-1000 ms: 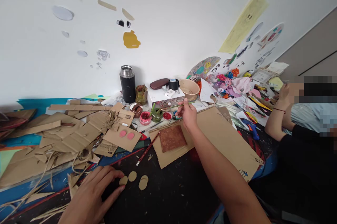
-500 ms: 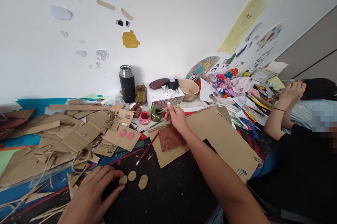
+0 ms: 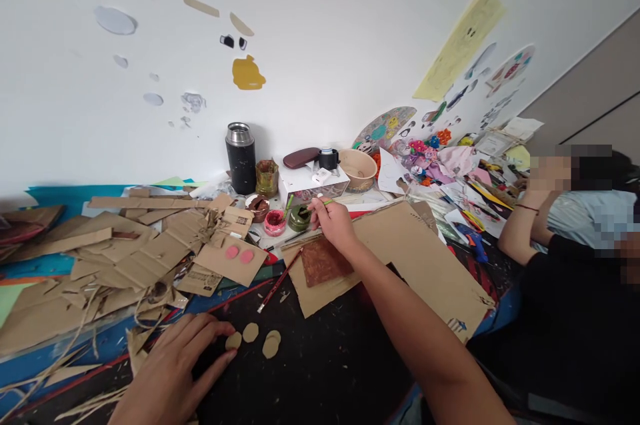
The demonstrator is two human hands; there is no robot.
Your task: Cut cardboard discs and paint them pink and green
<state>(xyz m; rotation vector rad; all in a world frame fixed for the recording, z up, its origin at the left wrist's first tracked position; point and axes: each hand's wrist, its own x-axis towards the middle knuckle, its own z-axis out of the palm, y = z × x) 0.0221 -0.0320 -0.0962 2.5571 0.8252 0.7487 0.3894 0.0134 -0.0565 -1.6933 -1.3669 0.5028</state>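
My right hand (image 3: 336, 224) is closed around a thin green-handled paintbrush (image 3: 327, 202) beside a small jar of green paint (image 3: 300, 217). Its bristle end is hard to make out near the jar. Low on the dark table (image 3: 320, 378), my left hand (image 3: 183, 362) has thumb and index finger at the edges of a small cardboard disc (image 3: 233, 341) lying flat. Just right of it lies another cardboard disc (image 3: 251, 332), then two overlapping cardboard discs (image 3: 271, 344). A jar of pink paint (image 3: 275, 222) with a green brush (image 3: 287, 206) in it stands left of the green one.
Cardboard scraps (image 3: 145, 245) pile up on the left. Two pink discs (image 3: 239, 253) rest on a cardboard piece. A brown-painted board (image 3: 323, 262) and cardboard sheet (image 3: 425, 258) lie under my right arm. Behind stand a black flask (image 3: 240, 162) and a bowl (image 3: 358, 168). Another person (image 3: 555, 305) sits at right.
My right hand has shifted slightly left with the paintbrush, toward the green paint jar. My left hand and the discs keep their places.
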